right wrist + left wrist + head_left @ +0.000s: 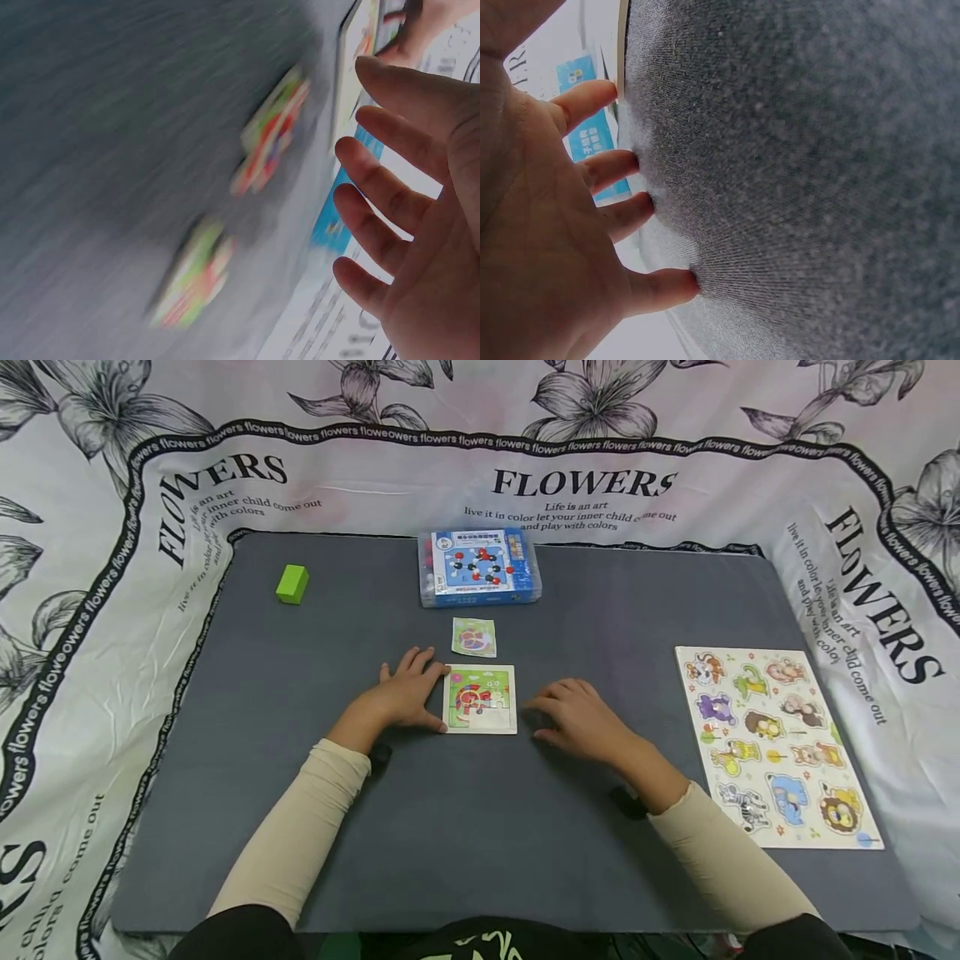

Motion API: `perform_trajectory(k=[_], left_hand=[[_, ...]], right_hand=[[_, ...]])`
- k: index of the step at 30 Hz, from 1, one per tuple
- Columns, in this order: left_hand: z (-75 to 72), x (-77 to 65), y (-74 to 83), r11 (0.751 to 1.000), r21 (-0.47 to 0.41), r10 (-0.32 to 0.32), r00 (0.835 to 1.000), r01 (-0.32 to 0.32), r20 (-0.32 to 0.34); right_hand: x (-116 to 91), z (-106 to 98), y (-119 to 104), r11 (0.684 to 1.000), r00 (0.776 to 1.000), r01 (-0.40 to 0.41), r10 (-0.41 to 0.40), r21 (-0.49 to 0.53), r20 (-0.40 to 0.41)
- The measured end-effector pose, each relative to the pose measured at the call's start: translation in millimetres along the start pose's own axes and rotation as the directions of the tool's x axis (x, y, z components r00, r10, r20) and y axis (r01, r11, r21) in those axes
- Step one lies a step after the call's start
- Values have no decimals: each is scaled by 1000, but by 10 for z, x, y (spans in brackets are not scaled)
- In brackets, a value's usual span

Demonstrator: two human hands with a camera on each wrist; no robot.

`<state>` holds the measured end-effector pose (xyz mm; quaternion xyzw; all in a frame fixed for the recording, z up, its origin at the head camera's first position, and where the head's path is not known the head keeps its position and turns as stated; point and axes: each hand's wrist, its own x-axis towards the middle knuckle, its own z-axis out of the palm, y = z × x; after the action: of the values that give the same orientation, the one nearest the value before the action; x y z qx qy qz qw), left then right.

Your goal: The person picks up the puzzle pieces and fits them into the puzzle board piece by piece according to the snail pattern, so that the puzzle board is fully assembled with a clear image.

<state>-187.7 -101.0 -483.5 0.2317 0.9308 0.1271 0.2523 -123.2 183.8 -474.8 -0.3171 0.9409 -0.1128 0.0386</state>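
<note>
A small square puzzle board [480, 720] with a part-filled picture lies at the middle of the table. My left hand [408, 693] is at its left side, fingers spread, with index finger and thumb right at the board's edge. In the left wrist view the other fingertips [681, 282] rest on the grey cloth. To the right of the board, my right hand [581, 718] hovers low with loosely bent fingers and nothing held. Two puzzle pieces, one red and green [274, 131], the other green and pink [191, 277], show blurred near it; the hand hides them in the head view.
Above the board lies a small picture card [474, 637]. Behind it stands a clear plastic case with a blue label [480, 568]. A green block [292, 584] sits at the back left. On the right is a large animal puzzle board [780, 747].
</note>
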Motion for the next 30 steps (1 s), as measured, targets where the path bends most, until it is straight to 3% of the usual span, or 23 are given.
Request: perform_trajectory(k=[7,15,25,30], left_hand=[[-19,-11,-9,1000,-14,-4,1000,4,5],[-27,0,13,1000,-14,11,1000,-11,5],[-61,-37,7,1000,-18,9,1000,-8,20],[-34,-21,0,1000,-17,6,1000,-6,13]], right_hand=[[-337,11,179,998,998,-54,55,11,-35],[-493,54,214,997,996,-61,63,41,-61],[-402,63,193,1000,994,19,-17,15,-111],[-214,15,61,998,992,65,-63,16,-114]])
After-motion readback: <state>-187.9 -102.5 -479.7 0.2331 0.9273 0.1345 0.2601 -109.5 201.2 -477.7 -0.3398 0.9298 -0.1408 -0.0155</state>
